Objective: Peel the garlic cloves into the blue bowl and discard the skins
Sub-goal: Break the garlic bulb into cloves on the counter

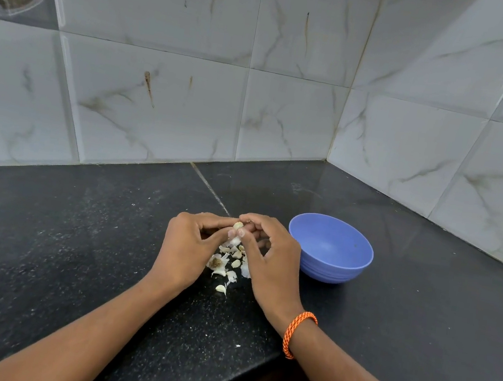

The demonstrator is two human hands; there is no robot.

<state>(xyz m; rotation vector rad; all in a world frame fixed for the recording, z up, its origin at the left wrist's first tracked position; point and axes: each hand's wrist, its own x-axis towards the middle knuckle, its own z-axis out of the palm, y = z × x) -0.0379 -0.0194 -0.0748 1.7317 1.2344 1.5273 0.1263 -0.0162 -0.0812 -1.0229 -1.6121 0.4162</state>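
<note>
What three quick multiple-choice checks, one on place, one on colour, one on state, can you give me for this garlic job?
1. Where is the blue bowl?
A. right of the hands
B. left of the hands
C. on the tiled wall

2. What colour is the wristband?
A. green
B. orange
C. black

3. What is inside the bowl?
A. a heap of skins
B. water
C. nothing visible

A: it stands on the counter beside the right hand.
B: an orange band circles the right wrist.
C: its inside shows bare blue; the left hand and right hand pinch a garlic clove.
</note>
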